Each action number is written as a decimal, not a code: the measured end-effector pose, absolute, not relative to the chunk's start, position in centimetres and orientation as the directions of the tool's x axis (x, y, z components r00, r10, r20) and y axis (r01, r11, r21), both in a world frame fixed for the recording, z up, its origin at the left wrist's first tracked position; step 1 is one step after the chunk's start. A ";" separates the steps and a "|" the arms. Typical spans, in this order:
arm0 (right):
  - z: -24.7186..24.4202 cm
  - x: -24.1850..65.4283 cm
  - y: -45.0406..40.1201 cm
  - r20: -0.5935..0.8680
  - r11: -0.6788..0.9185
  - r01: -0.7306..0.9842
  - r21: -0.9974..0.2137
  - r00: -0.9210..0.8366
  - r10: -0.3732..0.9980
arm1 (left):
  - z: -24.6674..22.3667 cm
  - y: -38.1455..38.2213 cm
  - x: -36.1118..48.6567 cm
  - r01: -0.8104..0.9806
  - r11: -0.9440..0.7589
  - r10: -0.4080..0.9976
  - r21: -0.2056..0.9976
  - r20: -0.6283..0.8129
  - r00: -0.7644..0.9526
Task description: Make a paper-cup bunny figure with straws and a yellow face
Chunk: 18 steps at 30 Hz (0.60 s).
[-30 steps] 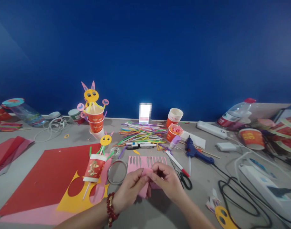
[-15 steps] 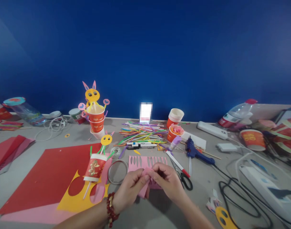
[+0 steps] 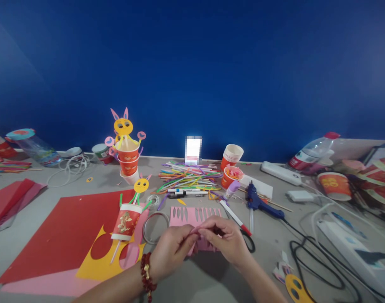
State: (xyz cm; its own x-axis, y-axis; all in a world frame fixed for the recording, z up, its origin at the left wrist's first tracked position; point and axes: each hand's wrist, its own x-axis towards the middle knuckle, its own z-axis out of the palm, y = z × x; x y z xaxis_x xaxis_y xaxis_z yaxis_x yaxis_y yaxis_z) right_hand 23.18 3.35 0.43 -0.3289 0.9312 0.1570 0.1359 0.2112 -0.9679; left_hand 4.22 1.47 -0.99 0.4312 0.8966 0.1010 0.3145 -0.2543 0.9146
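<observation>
My left hand [image 3: 176,248], with a red bead bracelet at the wrist, pinches a small piece of pink paper [image 3: 195,230]. Facing it, my right hand [image 3: 224,240] grips the same piece, thumb and fingers pressed together. Much of the piece is hidden by the fingers. Beneath and behind the hands lies a pink sheet [image 3: 180,214] with a row of narrow leaf-shaped cutouts along its far edge. Scissors [image 3: 248,242] lie partly covered beside my right hand, and a roll of tape [image 3: 144,229] is left of my left hand.
A paper-cup figure [image 3: 127,221] rests on red [image 3: 63,231] and yellow sheets at the left. Stacked cup figures [image 3: 128,158] stand behind it. Colored sticks [image 3: 189,176] and pens lie at the centre back. A blue glue gun [image 3: 262,204] and cables are at the right.
Both hands have turned the pink piece, so less of it shows between the fingers. My right hand has shifted slightly, covering more of the scissors.
</observation>
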 end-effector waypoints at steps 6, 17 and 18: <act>0.0 23.8 3.6 0.163 0.172 0.040 -0.984 -0.179 0.970 | -1.1 1.6 4.5 0.242 -0.191 0.906 0.951 0.075 0.417; -0.3 23.8 3.7 0.150 0.149 -0.079 -0.986 -0.007 0.989 | -2.4 1.8 4.9 -0.035 0.067 0.938 0.997 -0.051 0.344; -0.2 23.8 3.7 0.157 0.156 -0.084 -0.984 -0.004 0.988 | -2.4 1.7 4.9 -0.052 0.074 0.941 0.996 -0.052 0.335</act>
